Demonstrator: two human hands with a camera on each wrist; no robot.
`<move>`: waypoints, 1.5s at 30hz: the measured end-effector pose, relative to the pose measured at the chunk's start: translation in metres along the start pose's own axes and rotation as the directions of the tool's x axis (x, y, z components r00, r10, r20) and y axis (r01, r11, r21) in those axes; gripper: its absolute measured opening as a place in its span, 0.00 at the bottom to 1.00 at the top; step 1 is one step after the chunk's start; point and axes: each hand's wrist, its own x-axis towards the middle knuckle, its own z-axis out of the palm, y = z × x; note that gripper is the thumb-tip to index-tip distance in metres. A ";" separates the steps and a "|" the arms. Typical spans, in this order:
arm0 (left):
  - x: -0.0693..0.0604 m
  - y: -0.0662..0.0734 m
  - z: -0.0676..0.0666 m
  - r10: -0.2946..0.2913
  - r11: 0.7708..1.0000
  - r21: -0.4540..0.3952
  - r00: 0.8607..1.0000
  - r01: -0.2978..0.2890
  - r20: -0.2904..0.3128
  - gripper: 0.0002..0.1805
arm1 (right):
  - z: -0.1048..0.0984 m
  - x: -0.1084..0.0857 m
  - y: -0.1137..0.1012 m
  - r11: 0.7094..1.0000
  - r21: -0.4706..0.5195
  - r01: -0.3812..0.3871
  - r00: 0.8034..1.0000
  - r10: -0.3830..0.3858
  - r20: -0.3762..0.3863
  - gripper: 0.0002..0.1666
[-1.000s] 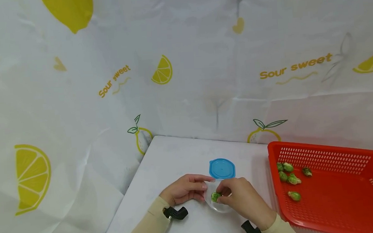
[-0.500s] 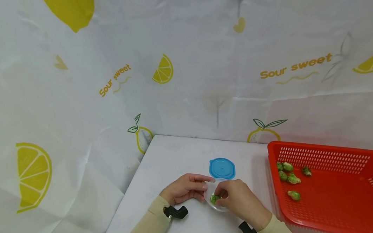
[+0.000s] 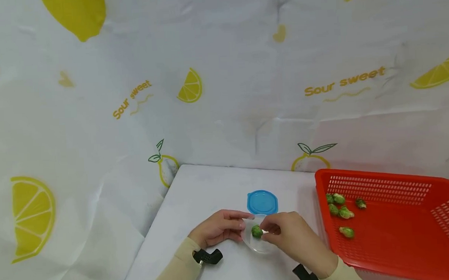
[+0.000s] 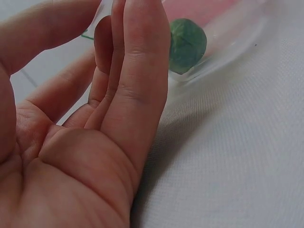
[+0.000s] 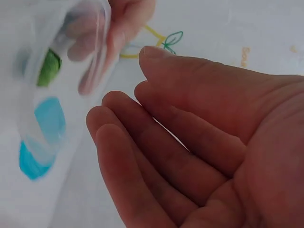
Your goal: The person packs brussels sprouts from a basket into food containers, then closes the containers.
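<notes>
So the Brussels sprout (image 3: 257, 231) is sitting inside a clear plastic tub (image 3: 259, 250), right between the two hands, a bit closer to the left one. Left hand (image 3: 219, 227) is cupped round its own side of the tub, thumb up by the rim, holding it steady. Right hand (image 3: 296, 237) has fingertips and thumb just beside the sprout with a narrow gap; from the right wrist cam it's not gripping anything. Handling-wise I'd guess the sprout's light, fairly firm and hard to hurt, though the outer leaves could be slick, so pinch it across its fattest part. The tub looks thin and feather-light, probably flexy and easy to skid, so I'd hold it low on the wall. Direction? Sprout's basically round here, no long axis I'd swear to, and I can't tell where its stem end faces. Tub's mouth faces upward. Blue lid (image 3: 262, 202) lies flat on the table (image 3: 207, 183) just beyond the hands, and the red basket (image 3: 401, 245) with more sprouts (image 3: 344, 212) is right of the right hand.
</notes>
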 end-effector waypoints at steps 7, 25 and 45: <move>-0.002 -0.001 -0.005 -0.016 1.000 0.007 1.000 0.016 -0.023 0.27 | -0.055 -0.017 0.005 0.994 -0.113 -0.014 0.999 0.009 -0.045 0.12; -0.002 0.001 0.003 0.033 0.999 -0.010 0.998 -0.033 0.047 0.28 | -0.172 -0.002 0.169 0.976 -0.209 -0.058 0.998 0.056 -0.013 0.24; -0.003 0.002 0.004 0.011 1.000 -0.015 0.999 -0.011 0.032 0.27 | -0.184 0.008 0.252 0.979 -0.123 -0.163 0.985 0.170 0.042 0.25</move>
